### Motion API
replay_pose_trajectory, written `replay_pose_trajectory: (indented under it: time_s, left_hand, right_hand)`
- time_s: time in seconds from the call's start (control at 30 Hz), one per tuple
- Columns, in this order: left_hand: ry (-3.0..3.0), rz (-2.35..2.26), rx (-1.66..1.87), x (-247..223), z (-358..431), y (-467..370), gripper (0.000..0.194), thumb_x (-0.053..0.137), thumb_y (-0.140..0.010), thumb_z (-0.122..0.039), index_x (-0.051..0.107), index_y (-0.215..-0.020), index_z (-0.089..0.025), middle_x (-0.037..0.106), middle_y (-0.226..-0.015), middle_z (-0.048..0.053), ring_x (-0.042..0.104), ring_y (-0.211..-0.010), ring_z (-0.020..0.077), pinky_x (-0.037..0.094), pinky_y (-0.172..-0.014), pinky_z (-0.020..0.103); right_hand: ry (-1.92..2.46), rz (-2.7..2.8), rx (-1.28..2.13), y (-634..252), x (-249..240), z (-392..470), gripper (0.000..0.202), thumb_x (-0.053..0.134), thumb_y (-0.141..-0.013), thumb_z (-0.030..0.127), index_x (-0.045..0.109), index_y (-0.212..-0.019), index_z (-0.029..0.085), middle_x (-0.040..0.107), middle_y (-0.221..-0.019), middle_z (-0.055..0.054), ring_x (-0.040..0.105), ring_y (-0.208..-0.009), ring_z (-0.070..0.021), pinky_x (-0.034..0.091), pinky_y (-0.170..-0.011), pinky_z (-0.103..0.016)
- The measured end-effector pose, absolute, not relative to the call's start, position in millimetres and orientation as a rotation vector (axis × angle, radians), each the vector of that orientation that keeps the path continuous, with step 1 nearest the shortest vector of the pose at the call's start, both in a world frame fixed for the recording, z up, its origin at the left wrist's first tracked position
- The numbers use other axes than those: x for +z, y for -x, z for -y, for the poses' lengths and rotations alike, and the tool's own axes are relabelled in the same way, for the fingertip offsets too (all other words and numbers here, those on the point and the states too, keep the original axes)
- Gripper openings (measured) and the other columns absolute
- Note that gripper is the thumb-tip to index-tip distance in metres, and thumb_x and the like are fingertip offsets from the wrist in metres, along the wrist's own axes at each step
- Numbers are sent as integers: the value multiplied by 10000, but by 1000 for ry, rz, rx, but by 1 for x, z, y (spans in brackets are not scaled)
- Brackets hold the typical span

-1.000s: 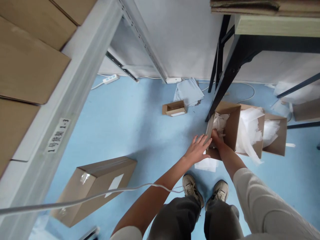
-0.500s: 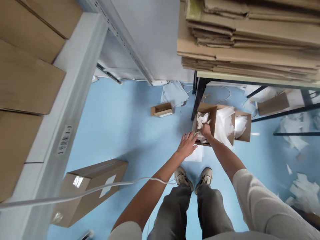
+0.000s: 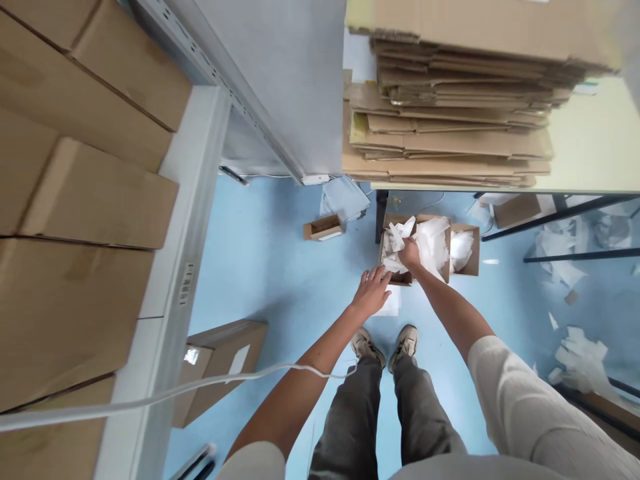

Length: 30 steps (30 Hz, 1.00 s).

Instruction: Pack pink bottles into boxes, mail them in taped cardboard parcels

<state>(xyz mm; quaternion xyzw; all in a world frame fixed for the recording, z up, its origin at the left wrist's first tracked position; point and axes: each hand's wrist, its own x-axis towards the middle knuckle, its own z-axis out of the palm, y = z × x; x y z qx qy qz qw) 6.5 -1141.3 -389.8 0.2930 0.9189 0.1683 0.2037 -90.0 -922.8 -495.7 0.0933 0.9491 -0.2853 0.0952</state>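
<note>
In the head view, my right hand (image 3: pixel 410 255) is closed on crumpled white paper scraps (image 3: pixel 399 239) at the top of an open cardboard box (image 3: pixel 402 281). Its fingertips are partly hidden by the paper. My left hand (image 3: pixel 371 291) lies at the box's near left edge with its fingers stretched out and apart, holding nothing. Beside this box, to the right, stands a second cardboard box (image 3: pixel 447 270) heaped with white sheets (image 3: pixel 432 243). Further right is a third box (image 3: pixel 470 267) with white packing material inside.
Flattened cardboard (image 3: pixel 450 163) is stacked on a table (image 3: pixel 595 153) with black legs. A shelf (image 3: pixel 200 173) with cartons (image 3: pixel 75 307) rises at left. A closed carton (image 3: pixel 225 360) and small open box (image 3: pixel 325 228) sit on the floor. A white cable (image 3: pixel 225 378) crosses the foreground.
My right hand has come up slightly with white paper, which now rises above the box rim. My left hand stays at the edge. The camera view has shifted, showing more shelf and tabletop.
</note>
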Motion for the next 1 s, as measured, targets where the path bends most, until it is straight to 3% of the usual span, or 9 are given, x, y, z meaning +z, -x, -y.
replay_pose_trajectory:
  time_s: [0.4,0.63,0.83,1.0]
  left_hand:
    - [-828,-2587,450,-271,1116,-4,670,596,-1046,-285,403,-1687,-251,425,-1743,161,416,-1593,364,355,-1298,535]
    - [-827,-2659,346,-194,1083,10,844,659,-1034,-350,250,-1766,-256,319,-1804,162,552,-1482,376,518,-1156,470]
    - [-1003,-2616,296,-141,1051,12,873,701,-1022,-371,261,-1766,-249,298,-1815,163,654,-1359,374,559,-1098,454]
    - [-1210,-2549,328,-96,1010,11,862,699,-1027,-373,260,-1764,-284,305,-1813,153,651,-1365,371,543,-1117,457]
  right_hand:
    - [-374,-2830,-977,71,-364,900,487,515,-815,69,763,-1233,105,713,-1252,-178,674,-1112,-288,543,-1088,-368]
    - [-428,-2886,-1085,44,-277,890,479,557,-792,64,774,-1214,125,722,-1206,-146,692,-1051,-263,555,-1045,-353]
    - [-621,-2916,-1121,10,-212,867,368,583,-865,96,790,-1168,115,725,-1171,-154,696,-1049,-269,547,-1018,-347]
    - [-832,-2981,-1160,-20,-162,825,288,600,-904,152,794,-1117,143,748,-1139,-141,678,-1056,-273,542,-1002,-349]
